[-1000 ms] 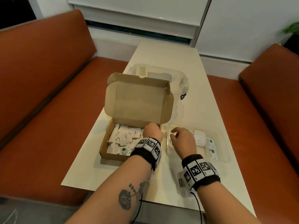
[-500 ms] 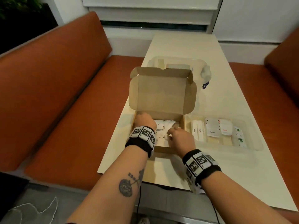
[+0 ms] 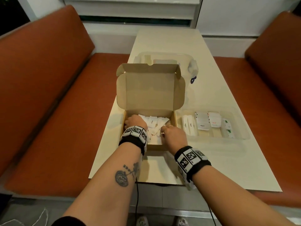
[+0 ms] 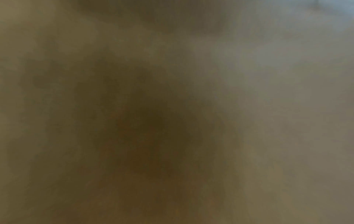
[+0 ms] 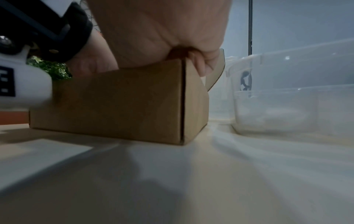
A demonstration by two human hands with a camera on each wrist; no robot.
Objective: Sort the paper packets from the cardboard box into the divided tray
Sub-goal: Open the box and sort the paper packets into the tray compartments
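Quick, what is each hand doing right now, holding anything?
Left hand: down in the cardboard box among the paper packets; fingers hidden, cannot tell.
Right hand: reaching into the same box; whether it grips a packet cannot be told.

Plain brown cardboard box point(image 3: 150, 88), inside and out, under both hands; same brown on its wall point(image 5: 114, 104) below the right hand point(image 3: 175, 136). White paper packets point(image 3: 156, 126) between the hands, one with small black lettering. Clear plastic tray point(image 3: 241, 137) right of the right hand, with white packets: black print on some, red print on one, green marks on those farthest right. Black wristbands point(image 3: 192, 159) with white blocks in black-and-white square code patterns. Dark ink tattoo point(image 3: 122, 176) on the forearm behind the left hand point(image 3: 135, 122). Cream table point(image 3: 211, 168) beneath. Rust-orange benches point(image 3: 48, 95) to either side. Murky brown-grey blur only from the left wrist.
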